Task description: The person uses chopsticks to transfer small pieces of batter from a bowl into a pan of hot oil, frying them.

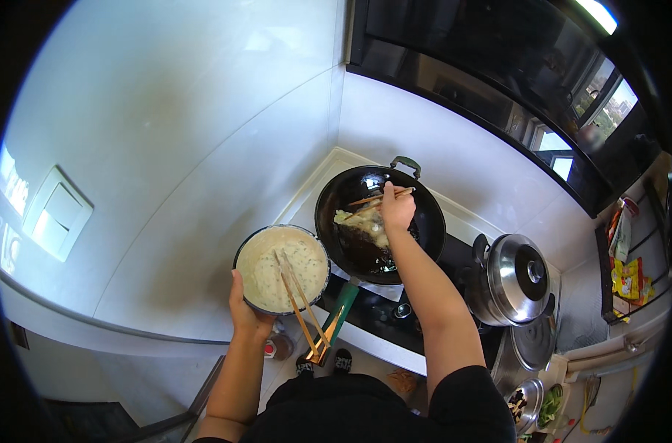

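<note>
My left hand [248,316] is closed on the side of a bowl of pale batter [277,266], held just left of the wok. Two wooden chopsticks [299,310] stand in the batter and lean over the bowl's near rim. Over the dark wok [432,221] my right hand [398,210] grips another pair of chopsticks [369,199]. Their tips reach a pale, battered clump [362,221] in the wok, where shiny oil shows. Part of the clump is hidden behind my hand. The wok's green handle [342,308] points toward me, beside the bowl.
A lidded steel pot [517,280] stands right of the wok on the black stove [380,314]. A dark range hood [469,66] hangs above. Bowls of food [526,404] and green vegetables [550,406] sit at the lower right. The wall [203,148] closes off the left side.
</note>
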`<state>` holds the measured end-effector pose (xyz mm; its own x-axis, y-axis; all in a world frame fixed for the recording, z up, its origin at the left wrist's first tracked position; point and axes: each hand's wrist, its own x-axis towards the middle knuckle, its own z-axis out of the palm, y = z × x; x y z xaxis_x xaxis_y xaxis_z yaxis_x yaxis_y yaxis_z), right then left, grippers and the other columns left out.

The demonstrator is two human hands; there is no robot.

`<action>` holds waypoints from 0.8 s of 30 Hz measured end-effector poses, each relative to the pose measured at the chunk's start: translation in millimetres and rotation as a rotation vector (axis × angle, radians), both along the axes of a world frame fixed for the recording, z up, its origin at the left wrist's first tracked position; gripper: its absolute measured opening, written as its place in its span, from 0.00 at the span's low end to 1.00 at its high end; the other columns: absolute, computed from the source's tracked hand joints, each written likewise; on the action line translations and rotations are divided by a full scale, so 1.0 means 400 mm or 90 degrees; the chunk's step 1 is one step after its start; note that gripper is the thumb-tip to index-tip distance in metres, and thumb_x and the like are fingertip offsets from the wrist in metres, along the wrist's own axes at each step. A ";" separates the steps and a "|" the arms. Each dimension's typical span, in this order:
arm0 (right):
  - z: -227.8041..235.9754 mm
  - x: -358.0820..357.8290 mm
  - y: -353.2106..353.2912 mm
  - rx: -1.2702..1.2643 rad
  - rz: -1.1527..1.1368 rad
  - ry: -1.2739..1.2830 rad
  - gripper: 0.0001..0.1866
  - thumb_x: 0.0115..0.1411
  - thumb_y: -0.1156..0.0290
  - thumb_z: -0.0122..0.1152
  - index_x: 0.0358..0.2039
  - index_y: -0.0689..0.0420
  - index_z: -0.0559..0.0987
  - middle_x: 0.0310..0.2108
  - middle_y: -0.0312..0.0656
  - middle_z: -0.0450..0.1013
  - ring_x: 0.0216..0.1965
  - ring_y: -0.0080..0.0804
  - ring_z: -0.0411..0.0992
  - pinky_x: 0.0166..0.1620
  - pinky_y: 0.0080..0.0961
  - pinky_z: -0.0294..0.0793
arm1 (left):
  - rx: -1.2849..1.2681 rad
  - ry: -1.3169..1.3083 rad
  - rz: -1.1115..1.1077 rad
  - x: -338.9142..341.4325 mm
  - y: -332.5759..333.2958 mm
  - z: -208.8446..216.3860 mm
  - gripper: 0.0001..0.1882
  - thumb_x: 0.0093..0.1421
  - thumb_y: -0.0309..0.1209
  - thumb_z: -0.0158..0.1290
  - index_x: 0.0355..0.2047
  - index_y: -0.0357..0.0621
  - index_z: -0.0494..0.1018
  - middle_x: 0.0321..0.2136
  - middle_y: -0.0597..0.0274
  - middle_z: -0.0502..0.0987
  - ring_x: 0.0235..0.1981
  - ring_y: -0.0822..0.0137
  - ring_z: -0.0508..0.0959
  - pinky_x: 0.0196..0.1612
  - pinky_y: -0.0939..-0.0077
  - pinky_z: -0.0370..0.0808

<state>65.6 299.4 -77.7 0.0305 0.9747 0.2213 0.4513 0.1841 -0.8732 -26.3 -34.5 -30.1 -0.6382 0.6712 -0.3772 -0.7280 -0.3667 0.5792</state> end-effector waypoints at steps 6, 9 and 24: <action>0.066 0.034 -0.076 0.171 0.190 -0.019 0.13 0.55 0.60 0.62 0.27 0.56 0.82 0.21 0.49 0.75 0.25 0.47 0.76 0.32 0.37 0.75 | 0.006 0.003 0.014 -0.008 -0.021 -0.005 0.34 0.63 0.57 0.39 0.58 0.44 0.61 0.54 0.57 0.69 0.55 0.58 0.70 0.54 0.60 0.69; 0.011 0.035 -0.099 0.233 0.229 -0.025 0.10 0.54 0.62 0.64 0.28 0.55 0.83 0.22 0.48 0.76 0.25 0.46 0.75 0.31 0.35 0.75 | 0.014 -0.003 0.006 -0.011 -0.019 -0.009 0.34 0.63 0.57 0.39 0.58 0.43 0.61 0.54 0.57 0.69 0.55 0.59 0.70 0.55 0.61 0.69; 0.023 0.052 -0.031 0.034 0.168 -0.030 0.13 0.50 0.60 0.67 0.26 0.58 0.84 0.22 0.46 0.78 0.25 0.37 0.78 0.34 0.28 0.76 | 0.030 -0.015 0.004 -0.033 -0.033 -0.027 0.33 0.63 0.57 0.40 0.57 0.43 0.63 0.53 0.58 0.70 0.54 0.61 0.71 0.54 0.63 0.69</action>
